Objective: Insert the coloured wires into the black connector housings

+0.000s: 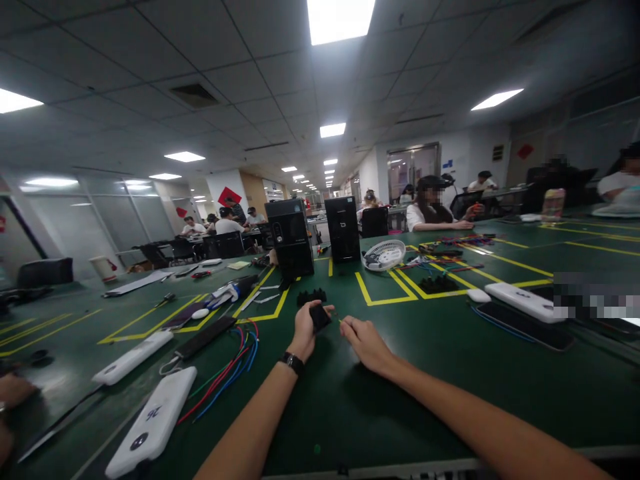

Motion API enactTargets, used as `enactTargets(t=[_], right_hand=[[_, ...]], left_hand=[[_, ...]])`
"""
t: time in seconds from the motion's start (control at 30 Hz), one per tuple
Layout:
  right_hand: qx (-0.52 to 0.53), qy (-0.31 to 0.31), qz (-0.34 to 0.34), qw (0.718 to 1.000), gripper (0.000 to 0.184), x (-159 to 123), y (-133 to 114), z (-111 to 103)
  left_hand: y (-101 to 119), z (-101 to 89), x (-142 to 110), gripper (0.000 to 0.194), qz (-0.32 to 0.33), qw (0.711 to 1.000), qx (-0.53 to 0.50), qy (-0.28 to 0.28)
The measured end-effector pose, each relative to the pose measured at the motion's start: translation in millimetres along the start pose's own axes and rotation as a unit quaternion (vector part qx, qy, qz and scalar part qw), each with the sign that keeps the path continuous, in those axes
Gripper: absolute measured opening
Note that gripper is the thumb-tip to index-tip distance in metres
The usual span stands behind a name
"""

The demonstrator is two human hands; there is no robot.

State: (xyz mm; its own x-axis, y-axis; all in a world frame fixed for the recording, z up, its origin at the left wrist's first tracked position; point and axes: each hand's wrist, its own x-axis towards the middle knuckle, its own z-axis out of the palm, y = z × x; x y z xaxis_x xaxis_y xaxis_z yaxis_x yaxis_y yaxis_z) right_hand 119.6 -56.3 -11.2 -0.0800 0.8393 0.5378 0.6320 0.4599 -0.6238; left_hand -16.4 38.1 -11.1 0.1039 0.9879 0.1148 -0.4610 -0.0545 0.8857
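My left hand (303, 333), with a black watch on its wrist, is closed around a small black block (320, 318) above the green table (400, 413). Just to its right, my right hand (367, 343) is pinched on a thin yellowish wire (341, 321), of which only a short end shows. A small gap separates the two hands. Beyond the left hand lies a row of black pieces (311, 297). Red, blue and green wires (225, 377) are spread left of my left forearm.
Two black computer towers (291, 240) stand ahead, beside a white basket (384, 255). White power banks (153, 420) and phones lie left and right. Black parts (443, 285) sit inside yellow tape. Another person's hand (17, 392) is at the left edge; a person (435, 210) sits across.
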Motion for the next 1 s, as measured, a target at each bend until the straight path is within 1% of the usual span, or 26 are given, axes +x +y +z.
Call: enactTargets(t=[0.03,0.1,0.23,0.4,0.57,0.67,0.7,0.73,0.8,0.87,0.9,0.93,0.97,1.0], right_hand=[[-0.001,0.000,0.001,1.000,0.031,1,1,-1],[-0.009,-0.002,0.005,1.000,0.031,2,4,-2],[-0.024,-0.008,0.008,1.000,0.028,4,7,-3],[-0.018,-0.003,-0.018,1.000,0.029,4,1,-6],[-0.033,0.006,-0.023,0.999,0.028,3,0,-7],[-0.058,0.006,-0.008,0.998,0.029,2,3,-7],[-0.070,0.007,-0.004,0.998,0.030,3,4,-8],[-0.083,0.010,-0.002,0.996,0.030,3,5,-9],[-0.114,0.020,-0.003,0.993,0.030,5,9,-12],[-0.151,0.032,-0.001,0.988,0.029,9,16,-19],[-0.170,0.038,0.005,0.985,0.029,12,21,-24],[-0.188,0.047,0.016,0.981,0.029,14,27,-29],[-0.202,0.055,0.031,0.977,0.029,16,34,-34],[-0.212,0.063,0.046,0.974,0.030,18,41,-39]], left_hand=[[-5,1.6,-2,0.020,-0.005,1.000,0.013,-0.010],[-14,4.2,-5,0.019,0.004,0.999,0.038,-0.022],[-21,4.9,-10,0.021,0.059,0.993,0.099,-0.039],[-20,1.3,-6,0.015,0.118,0.976,0.168,-0.068],[-19,-3.4,5,0.012,0.170,0.959,0.212,-0.077],[-11,-5.2,5,0.001,0.214,0.948,0.221,-0.079],[-5,-6.0,3,0.003,0.225,0.944,0.226,-0.088],[0,-7.1,-1,0.007,0.233,0.937,0.237,-0.109],[13,-10.1,-9,0.013,0.231,0.917,0.267,-0.185],[22,-12.4,-16,0.020,0.199,0.899,0.281,-0.270],[26,-12.5,-18,0.023,0.178,0.894,0.280,-0.300],[27,-11.7,-18,0.026,0.163,0.890,0.281,-0.319],[28,-9.6,-16,0.027,0.161,0.881,0.295,-0.333],[26,-6.2,-12,0.027,0.172,0.861,0.328,-0.349]])
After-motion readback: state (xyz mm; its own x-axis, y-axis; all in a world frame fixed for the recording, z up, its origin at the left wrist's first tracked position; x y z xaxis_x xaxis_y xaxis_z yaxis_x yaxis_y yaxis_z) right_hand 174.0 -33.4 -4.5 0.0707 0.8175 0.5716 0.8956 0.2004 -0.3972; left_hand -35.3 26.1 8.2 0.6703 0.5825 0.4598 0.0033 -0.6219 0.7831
